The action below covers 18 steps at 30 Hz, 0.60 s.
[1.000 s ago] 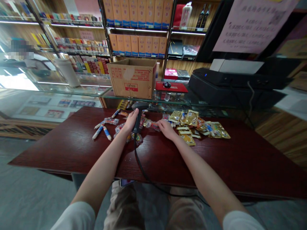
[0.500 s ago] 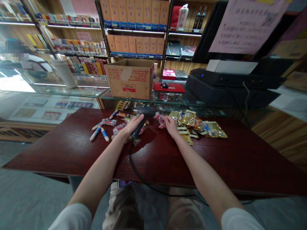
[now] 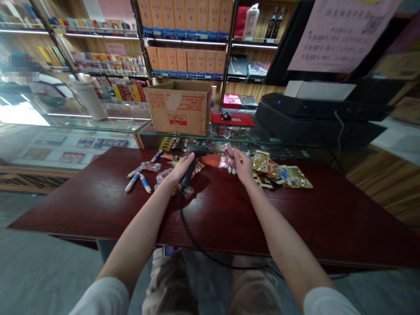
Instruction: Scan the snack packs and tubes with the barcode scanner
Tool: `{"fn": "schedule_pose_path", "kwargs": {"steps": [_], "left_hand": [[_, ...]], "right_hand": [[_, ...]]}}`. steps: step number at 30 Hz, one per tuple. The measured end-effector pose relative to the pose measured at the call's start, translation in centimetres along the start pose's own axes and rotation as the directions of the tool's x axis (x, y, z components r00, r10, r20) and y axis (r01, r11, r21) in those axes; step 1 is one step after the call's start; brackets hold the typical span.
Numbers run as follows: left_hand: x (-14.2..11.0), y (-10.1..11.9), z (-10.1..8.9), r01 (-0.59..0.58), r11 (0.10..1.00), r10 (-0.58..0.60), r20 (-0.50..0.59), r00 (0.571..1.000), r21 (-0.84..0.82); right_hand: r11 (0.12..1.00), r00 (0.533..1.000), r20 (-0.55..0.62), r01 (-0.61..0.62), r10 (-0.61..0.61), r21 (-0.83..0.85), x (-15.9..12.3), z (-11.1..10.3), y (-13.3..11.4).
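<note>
My left hand is wrapped round the handle of a black barcode scanner, whose head is blurred and points right. A reddish glow lies on the table before it. My right hand pinches a small clear-wrapped snack packet with red print, a short way from the scanner head. Below that packet are pink-and-white wrapping and white stick ends; whether they are held too, I cannot tell. Clear-wrapped snacks lie under and beside my left hand. Gold packets are heaped right of my right hand.
Several blue-and-white sticks lie on the left of the dark red table. The scanner cable droops over the front edge. Behind stand a glass counter, an open cardboard box, a mouse and a black till.
My right hand has moved right and slightly up with the packet. A reddish glow now shows on the table. My left hand and the scanner have barely shifted.
</note>
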<state>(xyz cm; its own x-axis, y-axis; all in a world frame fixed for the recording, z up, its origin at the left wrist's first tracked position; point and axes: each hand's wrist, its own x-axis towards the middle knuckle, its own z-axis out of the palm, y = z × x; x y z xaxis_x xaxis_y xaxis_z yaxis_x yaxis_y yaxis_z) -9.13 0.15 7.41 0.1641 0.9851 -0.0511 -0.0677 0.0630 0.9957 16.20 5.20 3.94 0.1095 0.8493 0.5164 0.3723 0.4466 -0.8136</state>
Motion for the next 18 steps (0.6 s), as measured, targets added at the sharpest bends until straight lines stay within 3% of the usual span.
{"fn": "schedule_pose_path", "kwargs": {"steps": [2, 4, 6, 9, 14, 16, 18], "left_hand": [[-0.2, 0.4, -0.2, -0.003, 1.0, 0.001, -0.047, 0.999, -0.026], [-0.4, 0.8, -0.2, -0.017, 0.999, 0.014, -0.086, 0.996, -0.03], [-0.5, 1.0, -0.1, -0.019, 1.0, 0.017, -0.105, 0.994, -0.024], [-0.6, 1.1, 0.2, 0.001, 1.0, -0.003, -0.124, 0.992, -0.012], [-0.3, 0.9, -0.1, -0.036, 0.999, 0.03, -0.19, 0.981, -0.026], [0.0, 0.8, -0.8, -0.047, 0.998, 0.037, -0.241, 0.97, -0.037], [0.5, 0.6, -1.7, -0.047, 0.998, 0.029, -0.308, 0.951, -0.051]], "right_hand": [[0.976, 0.977, -0.157, 0.116, -0.146, -0.185, 1.0, -2.4, 0.1], [0.931, 0.93, -0.279, 0.138, -0.238, -0.337, 1.7, -5.0, 0.6], [0.899, 0.892, -0.361, 0.102, -0.272, -0.425, 1.9, -7.2, 1.5], [0.855, 0.893, -0.383, 0.004, -0.236, -0.518, 1.5, -9.1, 3.0], [0.722, 0.964, -0.263, -0.157, -0.036, -0.674, 0.7, -8.7, 3.5], [0.646, 0.965, -0.261, -0.222, 0.036, -0.731, 0.5, -8.1, 2.8], [0.572, 0.94, -0.334, -0.312, 0.069, -0.759, 0.4, -7.5, 2.0]]}}
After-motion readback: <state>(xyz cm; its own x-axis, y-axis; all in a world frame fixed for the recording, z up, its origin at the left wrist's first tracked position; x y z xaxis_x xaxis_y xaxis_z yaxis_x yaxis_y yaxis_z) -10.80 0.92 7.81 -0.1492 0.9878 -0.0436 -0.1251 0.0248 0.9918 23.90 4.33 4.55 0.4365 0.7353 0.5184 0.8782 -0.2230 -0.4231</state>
